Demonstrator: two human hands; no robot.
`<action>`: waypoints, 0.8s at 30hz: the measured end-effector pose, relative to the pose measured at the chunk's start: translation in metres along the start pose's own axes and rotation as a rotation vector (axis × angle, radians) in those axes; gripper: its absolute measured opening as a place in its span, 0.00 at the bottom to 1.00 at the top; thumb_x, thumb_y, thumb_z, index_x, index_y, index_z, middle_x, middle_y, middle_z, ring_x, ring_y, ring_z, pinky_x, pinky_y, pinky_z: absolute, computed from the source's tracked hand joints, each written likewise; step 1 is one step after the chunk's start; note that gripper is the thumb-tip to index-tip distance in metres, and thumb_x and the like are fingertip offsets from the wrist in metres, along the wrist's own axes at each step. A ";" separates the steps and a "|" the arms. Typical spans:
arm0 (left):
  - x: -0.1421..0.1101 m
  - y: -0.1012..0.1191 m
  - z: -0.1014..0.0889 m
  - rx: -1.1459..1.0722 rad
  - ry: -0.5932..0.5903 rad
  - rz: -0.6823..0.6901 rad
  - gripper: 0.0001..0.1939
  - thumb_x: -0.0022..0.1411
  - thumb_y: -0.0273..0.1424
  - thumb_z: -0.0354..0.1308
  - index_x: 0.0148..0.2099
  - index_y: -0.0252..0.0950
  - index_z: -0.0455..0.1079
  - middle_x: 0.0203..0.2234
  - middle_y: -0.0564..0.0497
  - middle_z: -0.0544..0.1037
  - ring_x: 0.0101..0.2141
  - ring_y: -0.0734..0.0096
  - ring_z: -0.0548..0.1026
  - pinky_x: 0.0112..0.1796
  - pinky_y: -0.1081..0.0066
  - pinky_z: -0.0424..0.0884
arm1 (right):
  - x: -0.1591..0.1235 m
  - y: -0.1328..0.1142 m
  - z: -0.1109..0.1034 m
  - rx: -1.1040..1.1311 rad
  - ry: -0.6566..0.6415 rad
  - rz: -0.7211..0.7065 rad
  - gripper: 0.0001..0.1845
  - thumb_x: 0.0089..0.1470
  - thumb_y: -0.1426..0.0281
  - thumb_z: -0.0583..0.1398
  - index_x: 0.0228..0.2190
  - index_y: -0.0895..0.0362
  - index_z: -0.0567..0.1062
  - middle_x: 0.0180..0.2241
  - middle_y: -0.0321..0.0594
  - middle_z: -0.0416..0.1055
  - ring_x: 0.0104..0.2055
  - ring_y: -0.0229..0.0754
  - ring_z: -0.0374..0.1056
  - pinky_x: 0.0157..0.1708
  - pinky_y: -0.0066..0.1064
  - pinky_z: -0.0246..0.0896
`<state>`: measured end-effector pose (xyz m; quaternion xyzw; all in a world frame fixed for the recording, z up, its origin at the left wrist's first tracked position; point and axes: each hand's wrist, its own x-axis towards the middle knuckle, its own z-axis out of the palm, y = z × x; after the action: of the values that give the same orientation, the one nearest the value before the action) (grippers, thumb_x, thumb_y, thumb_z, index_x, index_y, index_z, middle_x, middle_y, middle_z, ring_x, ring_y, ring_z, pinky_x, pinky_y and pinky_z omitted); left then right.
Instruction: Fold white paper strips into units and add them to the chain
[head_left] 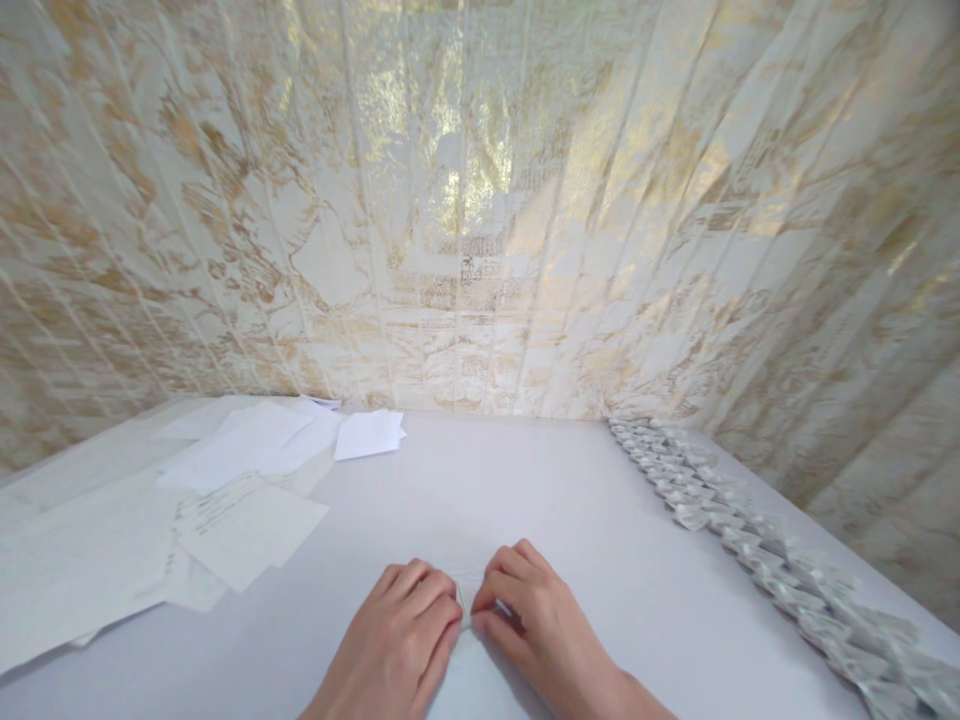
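At the near middle of the white table, my left hand (405,635) and my right hand (541,625) face each other, fingertips close together. Between them shows a small piece of white paper (466,606) against the tabletop, mostly covered by the fingers. The fingers of my left hand are curled down on its left side. My right hand pinches at its right side, thumb and forefinger close together. How the paper is folded cannot be made out.
Loose sheets of paper (97,540), some printed, overlap on the left. A small stack of white paper pieces (369,435) lies at the back. Rows of folded paper pieces (780,570) run along the right side. A patterned curtain (465,300) hangs behind the white table (495,480).
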<state>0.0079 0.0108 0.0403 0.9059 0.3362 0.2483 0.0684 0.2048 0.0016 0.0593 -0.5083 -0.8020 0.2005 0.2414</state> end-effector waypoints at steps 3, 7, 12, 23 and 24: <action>0.000 -0.001 0.003 -0.056 0.062 -0.086 0.06 0.61 0.22 0.56 0.36 0.39 0.67 0.37 0.51 0.73 0.40 0.61 0.68 0.40 0.63 0.64 | 0.009 -0.002 0.002 0.001 -0.019 0.037 0.10 0.52 0.84 0.65 0.27 0.57 0.75 0.31 0.35 0.71 0.39 0.42 0.63 0.42 0.31 0.58; 0.000 -0.001 0.004 -0.100 0.075 -0.253 0.07 0.56 0.22 0.57 0.32 0.39 0.65 0.39 0.50 0.71 0.42 0.60 0.68 0.40 0.62 0.66 | 0.015 -0.004 0.003 -0.036 -0.061 0.056 0.10 0.54 0.84 0.63 0.27 0.57 0.73 0.32 0.35 0.71 0.39 0.42 0.62 0.43 0.34 0.57; 0.001 -0.001 0.005 -0.136 0.054 -0.324 0.08 0.56 0.21 0.56 0.32 0.39 0.65 0.42 0.49 0.70 0.45 0.57 0.67 0.43 0.59 0.66 | 0.016 -0.006 0.005 -0.068 -0.069 0.062 0.09 0.54 0.82 0.63 0.28 0.57 0.72 0.33 0.36 0.71 0.40 0.44 0.63 0.42 0.35 0.56; 0.005 -0.001 -0.004 -0.228 -0.030 -0.412 0.13 0.54 0.19 0.55 0.41 0.41 0.68 0.44 0.50 0.71 0.47 0.58 0.67 0.46 0.58 0.64 | 0.017 -0.001 0.005 -0.048 -0.073 0.036 0.10 0.52 0.79 0.68 0.29 0.57 0.72 0.32 0.34 0.69 0.38 0.42 0.63 0.41 0.34 0.55; 0.004 -0.002 -0.005 -0.224 -0.032 -0.406 0.14 0.55 0.20 0.55 0.41 0.41 0.69 0.44 0.51 0.71 0.47 0.58 0.66 0.46 0.58 0.64 | 0.017 -0.001 0.003 -0.032 -0.091 0.031 0.10 0.52 0.78 0.68 0.30 0.56 0.72 0.32 0.34 0.69 0.39 0.42 0.63 0.42 0.34 0.55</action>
<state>0.0072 0.0148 0.0454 0.8103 0.4806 0.2507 0.2226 0.1963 0.0164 0.0604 -0.5146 -0.8074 0.2144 0.1933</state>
